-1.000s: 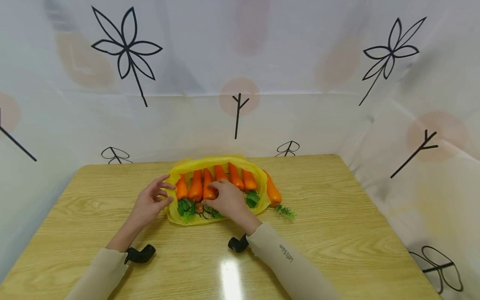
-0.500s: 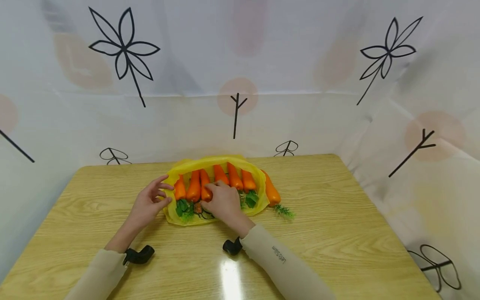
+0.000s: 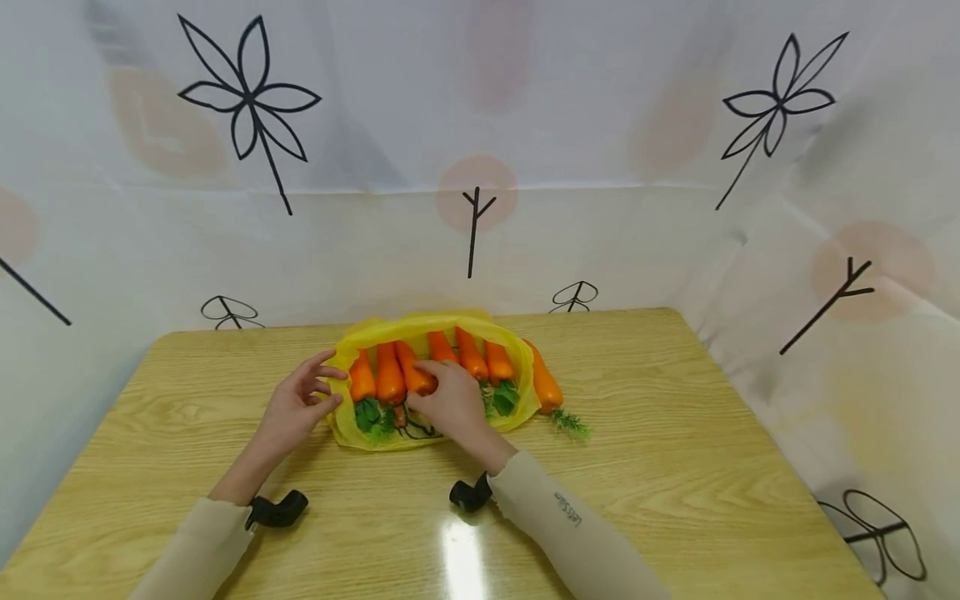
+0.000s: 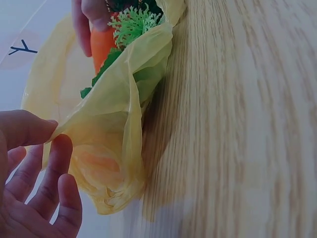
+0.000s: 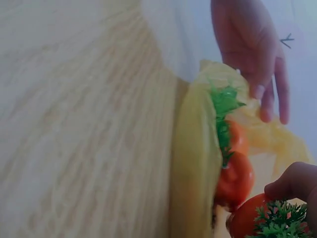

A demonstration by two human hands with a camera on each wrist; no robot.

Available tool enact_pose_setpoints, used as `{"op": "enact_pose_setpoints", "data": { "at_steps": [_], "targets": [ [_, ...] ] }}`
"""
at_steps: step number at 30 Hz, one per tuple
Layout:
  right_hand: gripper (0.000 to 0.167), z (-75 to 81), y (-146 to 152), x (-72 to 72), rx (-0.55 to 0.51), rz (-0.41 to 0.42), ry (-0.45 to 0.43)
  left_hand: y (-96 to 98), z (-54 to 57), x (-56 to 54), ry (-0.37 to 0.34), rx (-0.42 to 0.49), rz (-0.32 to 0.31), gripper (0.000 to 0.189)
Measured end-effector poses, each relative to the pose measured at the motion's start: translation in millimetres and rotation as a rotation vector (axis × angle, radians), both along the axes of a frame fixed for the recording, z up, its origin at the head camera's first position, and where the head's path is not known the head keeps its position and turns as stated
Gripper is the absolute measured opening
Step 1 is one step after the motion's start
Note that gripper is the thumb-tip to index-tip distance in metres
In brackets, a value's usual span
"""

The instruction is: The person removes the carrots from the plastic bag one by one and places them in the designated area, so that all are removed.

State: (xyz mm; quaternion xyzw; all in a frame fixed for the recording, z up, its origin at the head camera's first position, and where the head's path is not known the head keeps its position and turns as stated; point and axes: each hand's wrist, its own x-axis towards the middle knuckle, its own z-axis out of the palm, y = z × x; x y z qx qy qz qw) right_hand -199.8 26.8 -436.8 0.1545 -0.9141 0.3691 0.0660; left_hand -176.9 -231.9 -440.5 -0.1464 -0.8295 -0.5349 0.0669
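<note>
An open yellow plastic bag (image 3: 457, 318) lies on the table with several toy carrots in it, side by side, their green tops toward me. My left hand (image 3: 296, 407) pinches the bag's left edge between thumb and forefinger, as the left wrist view shows close up. Inside the bag, my right hand (image 3: 456, 406) grips an orange carrot (image 3: 411, 369) near its leafy end. In the right wrist view the thumb lies on that carrot (image 5: 247, 215), beside its green leaves (image 5: 282, 220). Two more carrots (image 3: 389, 375) lie to its left.
One carrot (image 3: 546, 385) with a feathery top lies just outside the bag's right side. Black wrist mounts (image 3: 281, 509) sit on both forearms. A patterned white cloth (image 3: 480, 108) rises behind the wooden table (image 3: 660, 467).
The right hand first shifted slightly left with the carrot, then a little back right; the carrot now tilts against its left neighbour. The left hand keeps its place on the bag's edge.
</note>
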Motion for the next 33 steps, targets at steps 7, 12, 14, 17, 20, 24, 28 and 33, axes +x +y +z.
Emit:
{"op": "enact_pose_setpoints", "data": {
  "at_steps": [7,12,14,17,20,24,28,33],
  "targets": [
    [0.046,11.1,14.9,0.5,-0.162,0.046,-0.059,0.2,1.4,1.3,-0.016,0.005,0.000,0.065],
    [0.044,21.5,28.0,5.4,-0.211,0.083,-0.091,0.2,3.6,2.8,-0.025,0.013,0.005,0.065],
    [0.043,24.8,33.8,7.3,-0.224,0.094,-0.101,0.3,4.7,3.0,-0.028,0.020,0.003,0.065],
    [0.044,28.7,42.9,9.0,-0.228,0.106,-0.107,0.5,5.8,3.0,-0.032,0.023,0.003,0.066],
    [0.044,30.7,52.9,9.3,-0.204,0.122,-0.102,0.2,6.1,2.2,-0.026,0.014,0.006,0.067],
    [0.043,31.0,69.4,9.9,-0.189,0.155,-0.116,-0.8,4.9,1.9,-0.024,0.004,0.007,0.067],
    [0.043,31.0,90.3,11.5,-0.201,0.172,-0.127,-0.9,4.4,2.3,-0.034,0.016,0.005,0.067],
    [0.042,33.3,115.2,13.7,-0.176,0.209,-0.104,-1.3,4.2,3.8,-0.023,0.024,0.005,0.066]
  ]
}}
